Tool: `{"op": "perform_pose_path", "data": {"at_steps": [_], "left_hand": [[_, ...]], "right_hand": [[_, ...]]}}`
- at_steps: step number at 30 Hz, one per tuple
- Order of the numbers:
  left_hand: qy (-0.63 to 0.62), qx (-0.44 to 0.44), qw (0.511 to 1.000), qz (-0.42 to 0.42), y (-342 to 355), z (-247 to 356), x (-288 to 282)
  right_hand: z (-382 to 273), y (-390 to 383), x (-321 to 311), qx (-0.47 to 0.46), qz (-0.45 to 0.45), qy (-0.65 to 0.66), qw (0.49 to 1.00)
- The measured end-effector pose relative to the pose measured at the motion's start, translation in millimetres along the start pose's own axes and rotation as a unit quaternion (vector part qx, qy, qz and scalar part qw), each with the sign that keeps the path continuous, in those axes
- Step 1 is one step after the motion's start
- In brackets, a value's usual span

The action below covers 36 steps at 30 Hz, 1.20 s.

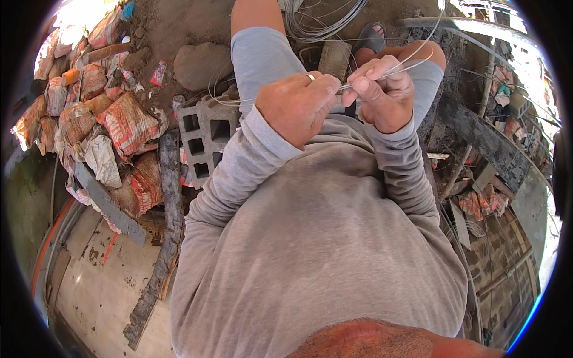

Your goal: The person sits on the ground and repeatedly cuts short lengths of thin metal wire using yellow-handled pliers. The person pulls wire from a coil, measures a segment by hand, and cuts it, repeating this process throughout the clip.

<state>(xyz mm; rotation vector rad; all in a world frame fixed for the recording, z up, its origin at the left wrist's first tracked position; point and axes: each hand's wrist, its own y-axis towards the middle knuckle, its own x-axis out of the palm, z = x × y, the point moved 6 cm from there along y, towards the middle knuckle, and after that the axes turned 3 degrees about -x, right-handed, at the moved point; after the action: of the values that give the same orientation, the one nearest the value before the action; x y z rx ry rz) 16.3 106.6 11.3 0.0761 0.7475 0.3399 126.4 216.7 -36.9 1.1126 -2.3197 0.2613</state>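
My left hand (298, 108) is closed on thin pale wire (425, 40) above my lap, a ring on one finger. My right hand (384, 95), just beside it, pinches the same wire between thumb and fingers. A loose length loops out to the left of my left hand, and strands curve up and away from my right hand. A larger coil of wire (319, 27) lies on the ground beyond my knees at the top. Where exactly the strands meet between my fingers is too small to tell.
Hollow concrete blocks (203, 143) stand by my left leg. Torn, filled sacks (125, 131), a rock (200, 65) and dark boards (149, 250) lie to the left. On the right are planks (480, 137), poles and debris. A sandalled foot (370, 42) shows beyond my right hand.
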Motion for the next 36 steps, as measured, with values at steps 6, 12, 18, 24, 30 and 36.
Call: {"op": "perform_pose_path", "data": {"at_steps": [6,12,18,24,30,36], "left_hand": [[0.087,0.078,0.991,0.058,-4.0,-8.0,16.3],[0.126,0.127,0.980,0.091,-2.1,-19.5,2.8],[0.152,0.181,0.966,0.107,0.1,-12.7,-9.1],[0.148,0.195,0.962,0.117,-9.3,-19.8,-25.5],[0.147,0.163,0.964,0.148,-24.2,-42.0,-52.3],[0.177,0.113,0.951,0.227,-29.1,-50.9,-74.6]], "right_hand": [[2.3,-17.1,-2.5,0.115,0.147,-0.038,0.982],[-87.4,-1.7,6.9,-0.115,-0.064,-0.473,0.871],[-101.3,39.2,27.0,-0.238,-0.303,-0.698,0.604],[-77.3,27.4,-0.6,-0.221,-0.273,-0.564,0.747],[-76.9,22.6,-12.3,-0.297,-0.233,-0.636,0.673],[-51.6,42.0,-16.2,-0.326,-0.177,-0.576,0.728]]}}
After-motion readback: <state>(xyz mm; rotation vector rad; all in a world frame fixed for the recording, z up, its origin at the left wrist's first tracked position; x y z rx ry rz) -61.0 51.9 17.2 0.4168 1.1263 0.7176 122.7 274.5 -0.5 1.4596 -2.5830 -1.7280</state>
